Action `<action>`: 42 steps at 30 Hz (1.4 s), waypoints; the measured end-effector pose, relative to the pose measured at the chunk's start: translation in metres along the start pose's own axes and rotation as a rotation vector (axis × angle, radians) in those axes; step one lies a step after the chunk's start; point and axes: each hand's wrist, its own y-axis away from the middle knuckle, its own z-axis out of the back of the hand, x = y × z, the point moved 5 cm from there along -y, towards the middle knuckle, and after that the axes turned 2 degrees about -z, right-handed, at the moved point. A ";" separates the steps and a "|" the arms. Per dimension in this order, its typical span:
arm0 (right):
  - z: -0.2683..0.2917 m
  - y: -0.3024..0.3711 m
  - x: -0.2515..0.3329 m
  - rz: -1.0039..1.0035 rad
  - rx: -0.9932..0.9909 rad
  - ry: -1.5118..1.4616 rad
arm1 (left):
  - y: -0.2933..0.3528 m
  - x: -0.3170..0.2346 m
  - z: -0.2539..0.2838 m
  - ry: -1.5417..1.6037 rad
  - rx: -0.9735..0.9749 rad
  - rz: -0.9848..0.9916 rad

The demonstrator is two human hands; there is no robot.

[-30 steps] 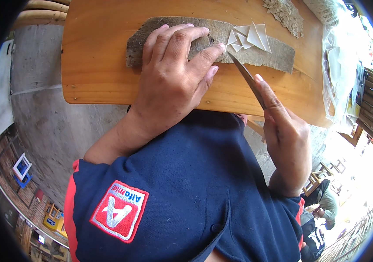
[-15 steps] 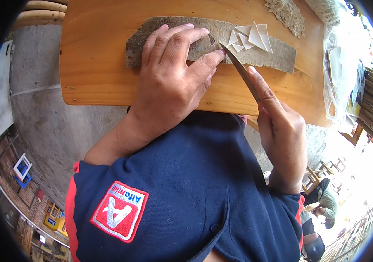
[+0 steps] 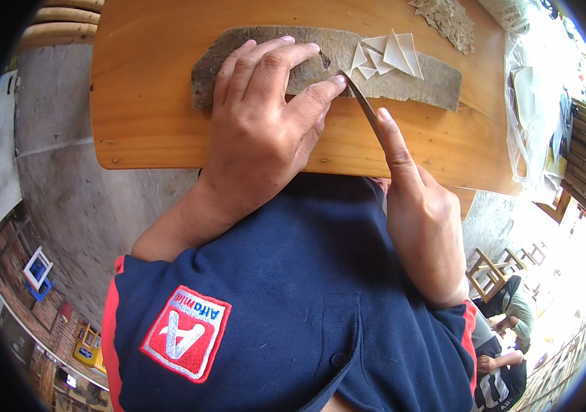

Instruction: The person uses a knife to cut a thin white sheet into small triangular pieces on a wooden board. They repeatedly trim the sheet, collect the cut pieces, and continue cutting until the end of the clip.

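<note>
A worn wooden board (image 3: pixel 437 86) lies crosswise on the orange-brown table. My left hand (image 3: pixel 255 127) rests over its left half, fingers stretched out and apart, the thumb tip beside the knife point. Whatever may lie under those fingers is hidden. My right hand (image 3: pixel 422 209) is closed around a knife (image 3: pixel 364 104), its index finger stretched along the dark narrow blade. The blade slants up and left, its tip on the board by my left thumb. Thin pale triangular pieces (image 3: pixel 399 55) overlap in a small pile on the board, right of the tip.
A heap of small pale cut pieces (image 3: pixel 447 24) sits at the table's far right. Clear plastic bags (image 3: pixel 518 123) hang along the right edge. The wooden table's (image 3: pixel 149 147) near edge is close to my body. Other people (image 3: pixel 512 329) sit at the lower right, near wooden stools (image 3: pixel 488 275).
My right hand has shifted left and slightly down with the knife, its tip staying by my left thumb. My left hand keeps its pose. More of another person shows at lower right.
</note>
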 end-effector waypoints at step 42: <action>0.020 0.023 -0.046 -0.313 -0.131 -0.454 | -0.056 -0.008 -0.010 0.077 0.051 0.009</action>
